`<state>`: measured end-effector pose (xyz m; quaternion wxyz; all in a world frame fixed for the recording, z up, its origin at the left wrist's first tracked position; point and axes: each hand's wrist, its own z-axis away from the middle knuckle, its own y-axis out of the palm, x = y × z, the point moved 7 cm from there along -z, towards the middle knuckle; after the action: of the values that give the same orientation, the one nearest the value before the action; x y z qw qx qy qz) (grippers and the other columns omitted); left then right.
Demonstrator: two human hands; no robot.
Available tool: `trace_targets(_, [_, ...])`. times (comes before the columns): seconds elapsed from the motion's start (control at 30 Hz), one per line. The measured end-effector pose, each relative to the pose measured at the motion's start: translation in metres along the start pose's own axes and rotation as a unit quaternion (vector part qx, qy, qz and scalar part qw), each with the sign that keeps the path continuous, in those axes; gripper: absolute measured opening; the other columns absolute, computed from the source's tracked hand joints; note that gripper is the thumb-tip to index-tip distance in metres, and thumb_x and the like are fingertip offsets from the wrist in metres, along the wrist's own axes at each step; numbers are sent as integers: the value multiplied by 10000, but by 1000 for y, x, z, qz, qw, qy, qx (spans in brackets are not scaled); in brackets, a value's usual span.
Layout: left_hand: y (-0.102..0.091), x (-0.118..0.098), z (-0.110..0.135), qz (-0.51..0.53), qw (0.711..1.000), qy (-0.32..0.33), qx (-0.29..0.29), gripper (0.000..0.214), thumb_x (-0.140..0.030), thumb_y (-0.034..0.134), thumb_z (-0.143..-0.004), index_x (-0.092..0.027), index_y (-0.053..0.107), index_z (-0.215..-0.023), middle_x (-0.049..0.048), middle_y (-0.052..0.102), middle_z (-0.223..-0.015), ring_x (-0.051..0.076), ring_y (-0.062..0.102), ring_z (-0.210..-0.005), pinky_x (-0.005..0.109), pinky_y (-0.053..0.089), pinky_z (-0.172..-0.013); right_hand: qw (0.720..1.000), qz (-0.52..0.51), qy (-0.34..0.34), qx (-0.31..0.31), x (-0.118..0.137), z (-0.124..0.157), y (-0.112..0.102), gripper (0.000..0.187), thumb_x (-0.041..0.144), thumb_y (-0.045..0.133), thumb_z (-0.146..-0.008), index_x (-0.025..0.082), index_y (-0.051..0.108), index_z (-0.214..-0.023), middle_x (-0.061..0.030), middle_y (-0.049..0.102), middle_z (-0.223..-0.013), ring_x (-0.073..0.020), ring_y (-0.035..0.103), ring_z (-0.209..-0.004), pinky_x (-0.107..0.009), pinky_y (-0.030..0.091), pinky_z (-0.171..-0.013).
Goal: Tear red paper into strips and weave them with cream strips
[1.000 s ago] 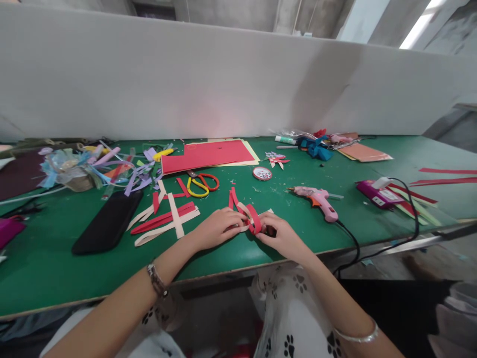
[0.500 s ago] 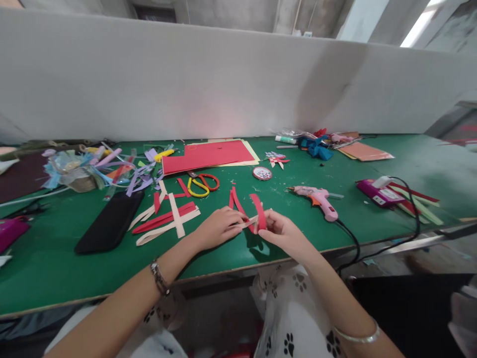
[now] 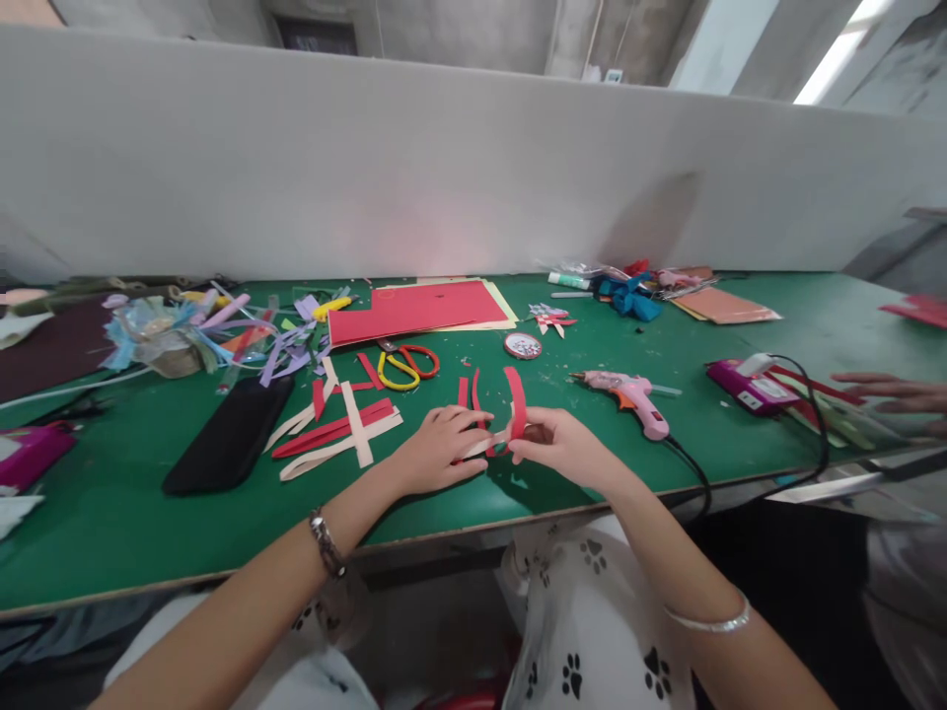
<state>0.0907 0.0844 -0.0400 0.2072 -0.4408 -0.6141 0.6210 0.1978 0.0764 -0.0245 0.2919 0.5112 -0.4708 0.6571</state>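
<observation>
My left hand [image 3: 436, 449] and my right hand [image 3: 558, 444] meet over the near edge of the green table [image 3: 110, 513]. Both pinch a woven piece of red and cream paper strips [image 3: 503, 419]. One red strip end curls upward above my right fingers, and other red ends stick out toward the back. The left hand rests its fingers on the piece's left side against the table. The right hand holds the piece's right side a little above the surface.
Loose red and cream strips [image 3: 340, 429] and a black case [image 3: 229, 434] lie to the left. Yellow-and-red scissors [image 3: 403, 365], red card [image 3: 414, 306] and a small round tin [image 3: 522, 345] lie behind. A pink glue gun [image 3: 628, 394] lies to the right. Another person's hand [image 3: 892, 394] reaches in at far right.
The woven piece has been lifted off the table and its red strip now stands upright. Another person's hand has come into view at the right edge.
</observation>
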Motion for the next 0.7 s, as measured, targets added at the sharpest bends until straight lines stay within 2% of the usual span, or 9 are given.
trace_targets(0.13, [0, -2, 2, -28, 1000, 7, 0, 324, -338, 342, -863, -238, 507, -1123, 61, 442, -1255, 230, 373, -1112, 394, 276, -917, 994, 107, -12, -18, 5, -4, -4, 45, 199, 532, -675, 159, 543, -692, 25, 528, -595, -98, 490, -548, -227, 389, -542])
trace_targets(0.23, [1, -4, 2, -74, 997, 10, -14, 352, -350, 300, -876, -225, 506, -1132, 74, 451, -1246, 234, 373, -1123, 412, 272, -927, 982, 180, -55, -26, 13, -12, -3, 66, 192, 528, -687, 147, 574, -703, 13, 529, -636, -87, 445, -549, -214, 355, -522])
trace_targets(0.33, [4, -4, 3, -115, 993, 6, -19, 397, -404, 298, -870, -195, 499, -1143, 97, 452, -1250, 251, 351, -1164, 443, 233, -965, 980, 182, -73, -28, 13, -22, -2, 96, 205, 519, -699, 140, 586, -720, 9, 532, -635, -85, 425, -538, -211, 344, -510])
trace_targets(0.47, [3, 3, 5, -130, 991, -13, -13, 482, -469, 274, -860, -175, 454, -1196, 111, 387, -1322, 257, 265, -1245, 460, 163, -1012, 988, 134, -72, -33, 6, -36, -1, 117, 218, 505, -702, 138, 585, -733, 13, 527, -598, -95, 428, -531, -220, 356, -514])
trace_targets(0.6, [0, 16, 10, -113, 992, -45, 28, 524, -457, 176, -879, -175, 346, -1287, 97, 274, -1390, 234, 196, -1285, 450, 147, -1027, 982, 151, -98, -50, 5, -45, -3, 114, 231, 513, -705, 144, 586, -714, 11, 533, -604, -99, 426, -545, -224, 355, -528])
trace_targets(0.7, [3, 24, 17, -95, 990, -68, 82, 544, -461, 186, -877, -173, 254, -1333, 89, 232, -1404, 230, 179, -1291, 445, 153, -1030, 972, 196, -112, -63, 7, -47, -5, 114, 228, 524, -707, 144, 570, -646, 21, 490, -573, -93, 396, -538, -218, 333, -516])
